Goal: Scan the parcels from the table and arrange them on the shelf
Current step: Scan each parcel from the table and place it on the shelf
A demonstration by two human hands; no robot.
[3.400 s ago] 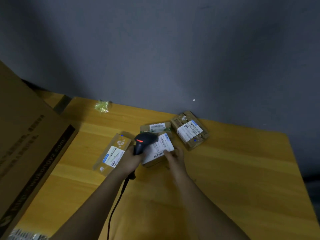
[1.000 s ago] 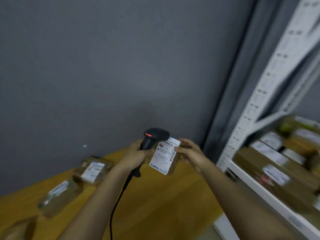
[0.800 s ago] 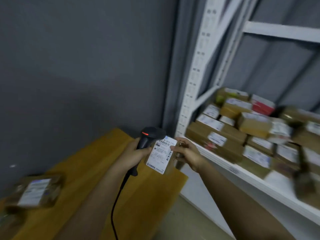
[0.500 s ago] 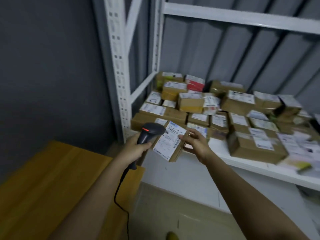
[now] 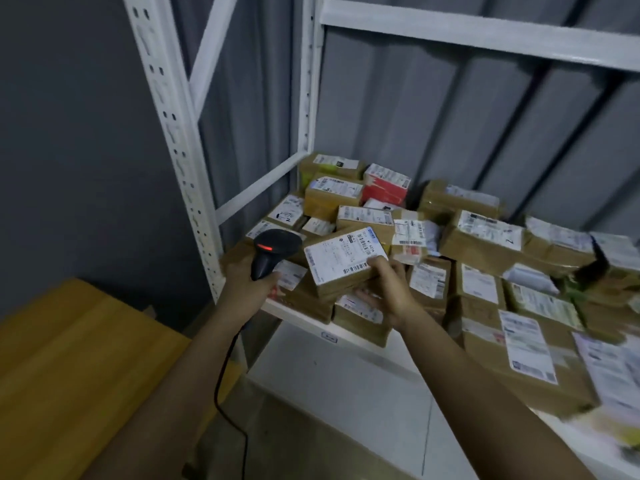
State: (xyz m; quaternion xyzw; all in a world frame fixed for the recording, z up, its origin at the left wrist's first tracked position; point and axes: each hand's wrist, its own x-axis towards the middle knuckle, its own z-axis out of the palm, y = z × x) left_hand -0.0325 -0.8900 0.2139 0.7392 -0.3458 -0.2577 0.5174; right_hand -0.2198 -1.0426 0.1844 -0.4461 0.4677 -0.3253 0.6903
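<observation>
While the right hand (image 5: 388,292) grips the parcel (image 5: 346,263) by its near corner, thumb on the white label and fingers curled beneath, the box hangs tilted just above the heap already on the shelf (image 5: 332,336). It looks like a small, stiff cardboard carton, light enough for one hand, and the taped faces could be slick, so a hold across the short edges seems safest. Off to the left, the left hand (image 5: 247,284) is wrapped round the scanner (image 5: 273,249), red light glowing, cable trailing down. Barcodes and fine print cover the label, too small to read. Beyond the hands, one box shows a handwritten "2" and a red box (image 5: 384,185) sits further back.
</observation>
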